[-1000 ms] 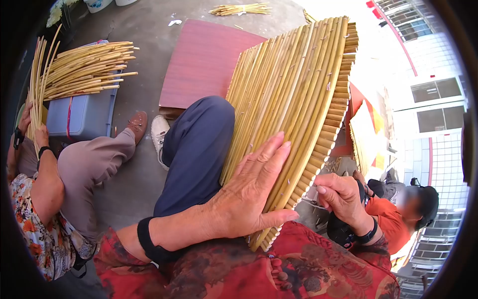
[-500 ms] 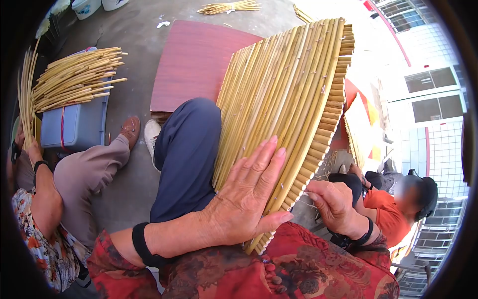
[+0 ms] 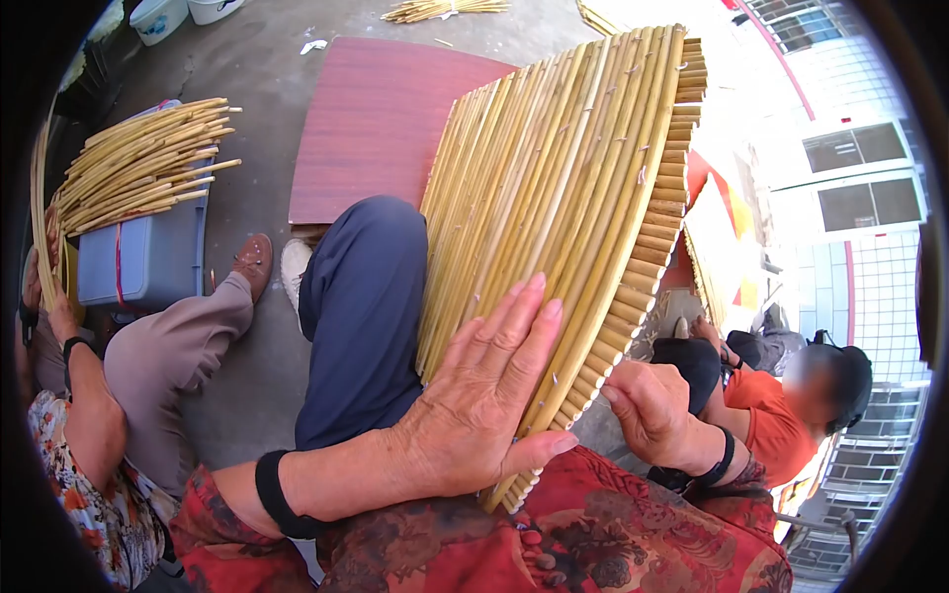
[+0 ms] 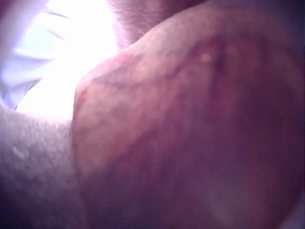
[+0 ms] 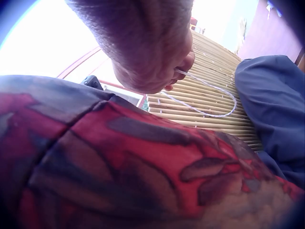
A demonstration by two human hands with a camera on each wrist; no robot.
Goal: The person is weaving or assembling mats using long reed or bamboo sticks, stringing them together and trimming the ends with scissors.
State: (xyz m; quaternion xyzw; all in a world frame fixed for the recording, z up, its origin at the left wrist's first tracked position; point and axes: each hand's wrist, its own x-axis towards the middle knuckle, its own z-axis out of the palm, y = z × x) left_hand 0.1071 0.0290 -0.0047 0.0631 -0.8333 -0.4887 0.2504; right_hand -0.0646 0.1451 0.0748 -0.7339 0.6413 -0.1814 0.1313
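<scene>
A mat of stitched reed sticks (image 3: 554, 168) stands tilted in front of me, its cut stick ends along the right edge. My left hand (image 3: 465, 415) lies flat on the mat's face near the lower end, fingers straight, thumb reaching across toward the stick ends. Beside the mat's right edge, my right hand (image 3: 652, 410) has its fingers curled, thumb against the index finger. In the right wrist view it pinches a white string (image 5: 234, 101), which hangs in a loop beside the mat's underside. The left wrist view is blurred, filled by a close dark surface.
A red-brown board (image 3: 366, 128) lies beyond my knee (image 3: 366, 306). At left, a seated person (image 3: 94, 425) holds long sticks beside a blue bin (image 3: 143, 257) topped with a stick bundle (image 3: 148, 163). Another person in orange (image 3: 766, 415) sits at right. More sticks (image 3: 445, 10) lie on the ground behind.
My right hand has shifted slightly down and left, staying close to the mat's edge with fingers curled. The left hand stays flat on the mat. The whole view has turned a little.
</scene>
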